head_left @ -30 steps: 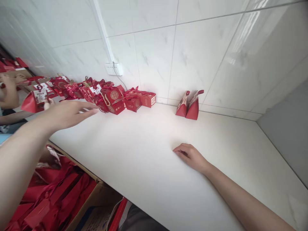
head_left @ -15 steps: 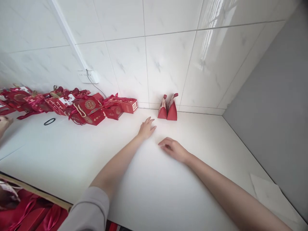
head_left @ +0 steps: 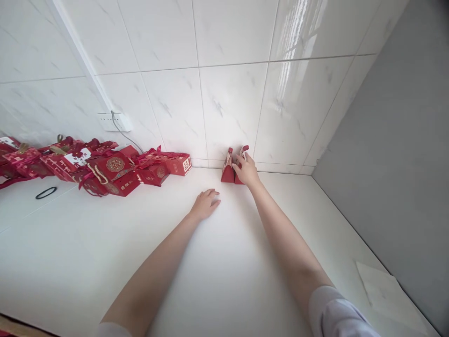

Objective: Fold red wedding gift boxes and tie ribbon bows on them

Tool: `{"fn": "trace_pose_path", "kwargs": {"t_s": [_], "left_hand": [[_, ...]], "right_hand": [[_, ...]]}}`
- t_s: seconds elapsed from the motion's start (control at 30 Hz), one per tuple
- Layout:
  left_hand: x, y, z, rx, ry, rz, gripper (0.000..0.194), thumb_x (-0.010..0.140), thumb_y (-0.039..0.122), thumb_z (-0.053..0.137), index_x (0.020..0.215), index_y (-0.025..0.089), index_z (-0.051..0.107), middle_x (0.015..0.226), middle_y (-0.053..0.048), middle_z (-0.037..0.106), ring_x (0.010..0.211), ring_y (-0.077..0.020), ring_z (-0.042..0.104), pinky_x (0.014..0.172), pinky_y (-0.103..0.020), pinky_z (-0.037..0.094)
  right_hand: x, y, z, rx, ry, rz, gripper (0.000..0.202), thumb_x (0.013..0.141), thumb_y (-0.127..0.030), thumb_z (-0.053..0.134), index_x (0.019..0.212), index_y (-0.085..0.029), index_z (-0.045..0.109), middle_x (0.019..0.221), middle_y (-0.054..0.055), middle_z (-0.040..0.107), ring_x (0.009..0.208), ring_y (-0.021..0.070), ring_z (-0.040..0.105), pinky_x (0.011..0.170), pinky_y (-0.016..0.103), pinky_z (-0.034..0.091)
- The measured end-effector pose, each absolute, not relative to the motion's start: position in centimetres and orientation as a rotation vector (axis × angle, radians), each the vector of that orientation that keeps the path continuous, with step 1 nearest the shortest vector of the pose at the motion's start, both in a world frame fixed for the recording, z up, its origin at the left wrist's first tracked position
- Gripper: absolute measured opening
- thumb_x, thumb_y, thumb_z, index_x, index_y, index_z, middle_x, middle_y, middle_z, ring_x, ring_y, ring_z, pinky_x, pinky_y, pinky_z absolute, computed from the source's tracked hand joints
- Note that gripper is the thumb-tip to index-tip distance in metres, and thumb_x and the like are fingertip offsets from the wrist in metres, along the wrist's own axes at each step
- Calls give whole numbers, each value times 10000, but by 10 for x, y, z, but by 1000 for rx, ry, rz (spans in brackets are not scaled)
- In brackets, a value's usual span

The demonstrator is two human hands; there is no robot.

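The rightmost red box (head_left: 239,179), likely light card best pinched by its sides, stands near the tiled wall (head_left: 231,98) behind the right hand (head_left: 247,171), whose grip is unclear, the left hand (head_left: 205,205) loosely spread, empty, farther from the wall.

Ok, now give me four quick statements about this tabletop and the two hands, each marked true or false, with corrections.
1. The right hand is at the right-hand one of two small red wedge-shaped boxes. True.
2. The left hand grips a box. False: it holds nothing.
3. A thin black ring lies on the patterned red gift boxes. False: it lies on the white tabletop.
4. A white socket strip is on the marbled tile wall. True.
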State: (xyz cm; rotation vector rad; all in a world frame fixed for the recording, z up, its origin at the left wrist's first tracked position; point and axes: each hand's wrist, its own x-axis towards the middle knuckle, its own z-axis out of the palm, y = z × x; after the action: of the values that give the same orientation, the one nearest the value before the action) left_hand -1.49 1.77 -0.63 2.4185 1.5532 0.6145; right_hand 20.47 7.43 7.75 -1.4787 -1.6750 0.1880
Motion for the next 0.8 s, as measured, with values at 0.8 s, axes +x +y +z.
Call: {"fn": "trace_pose_path", "kwargs": {"t_s": [0.8], "left_hand": [[3,7,6,2288,1196,1134,632,915,458,530,1455,216,310,1467,-142,412,1360,-265,425,1139,-439,337]], "right_hand": [[275,28,117,-1476,-1910,305,354,785,-81,551,1107,-217,604,1063,68,706,909,225,633,753,329,479]]}}
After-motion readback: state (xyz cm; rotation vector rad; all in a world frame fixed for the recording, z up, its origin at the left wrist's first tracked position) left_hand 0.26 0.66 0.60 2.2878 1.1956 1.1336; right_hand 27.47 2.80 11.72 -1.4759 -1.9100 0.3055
